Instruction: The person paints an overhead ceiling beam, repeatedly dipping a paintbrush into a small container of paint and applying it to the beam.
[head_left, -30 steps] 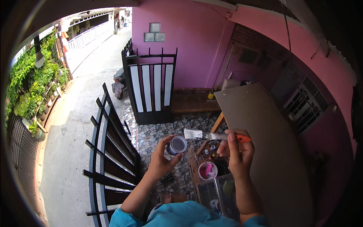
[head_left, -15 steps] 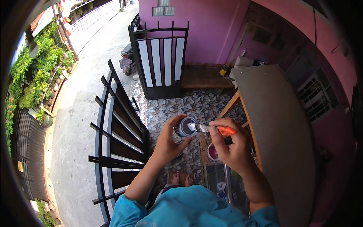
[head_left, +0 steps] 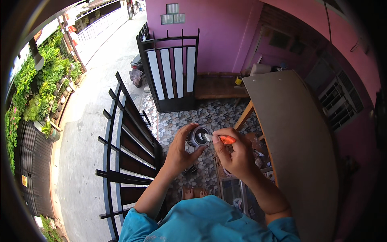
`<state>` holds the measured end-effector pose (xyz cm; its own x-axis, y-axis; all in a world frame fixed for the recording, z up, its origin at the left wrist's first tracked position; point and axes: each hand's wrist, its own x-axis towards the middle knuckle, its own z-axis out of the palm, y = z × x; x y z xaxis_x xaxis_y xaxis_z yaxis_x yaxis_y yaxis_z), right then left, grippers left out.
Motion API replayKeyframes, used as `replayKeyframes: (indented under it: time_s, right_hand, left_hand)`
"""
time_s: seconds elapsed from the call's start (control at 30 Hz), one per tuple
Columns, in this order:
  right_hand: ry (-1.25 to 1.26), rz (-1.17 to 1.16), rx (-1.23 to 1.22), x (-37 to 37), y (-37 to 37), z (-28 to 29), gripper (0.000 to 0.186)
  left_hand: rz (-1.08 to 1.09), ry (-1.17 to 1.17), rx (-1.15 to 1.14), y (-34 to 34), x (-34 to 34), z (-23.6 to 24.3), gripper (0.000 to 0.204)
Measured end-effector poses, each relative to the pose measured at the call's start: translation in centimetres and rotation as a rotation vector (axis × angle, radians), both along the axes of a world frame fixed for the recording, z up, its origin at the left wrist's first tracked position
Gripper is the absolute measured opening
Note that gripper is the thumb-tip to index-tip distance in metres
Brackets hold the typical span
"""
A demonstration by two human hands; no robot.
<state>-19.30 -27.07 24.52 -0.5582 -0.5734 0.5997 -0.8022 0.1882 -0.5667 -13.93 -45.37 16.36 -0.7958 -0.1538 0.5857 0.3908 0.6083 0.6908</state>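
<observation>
My left hand (head_left: 181, 153) grips a small metal can (head_left: 192, 140) by its side, above the pebble-patterned floor. In my right hand (head_left: 234, 157) is a paintbrush with an orange handle (head_left: 227, 139), its pale bristles down inside the can’s mouth. Under my right arm are a clear glass-sided box (head_left: 232, 193) and some small items, partly hidden.
A black gate leaf (head_left: 128, 169) stands at left; another with white slats (head_left: 175, 105) stands ahead, beside a wooden bench (head_left: 215, 86) and pink wall (head_left: 217, 36). A large brown board (head_left: 290, 133) fills the right. The concrete street (head_left: 80, 141) runs along the left.
The brush has moved left from beside the can and down into it. My left hand has shifted right and up in the view with the can, as the camera view has tilted.
</observation>
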Motion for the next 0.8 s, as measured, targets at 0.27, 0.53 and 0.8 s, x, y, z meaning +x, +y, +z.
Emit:
replayKeyframes:
  time_s: [0.27, 0.53, 0.8]
  right_hand:
    - [-0.735, -0.157, -0.545, -2.1, 3.7, -1.4, 0.020]
    - [-1.213, -0.083, -0.928, -3.6, 5.8, -3.9, 0.020]
    - [-1.417, 0.028, -1.087, -5.1, 5.6, -4.5, 0.019]
  left_hand:
    - [-0.018, 0.012, 0.032, 1.0, -1.2, -0.1, 0.076]
    - [-0.069, 0.043, 0.088, 1.9, -1.7, 1.5, 0.078]
    - [-0.041, 0.040, 0.142, 2.5, -1.7, 3.3, 0.077]
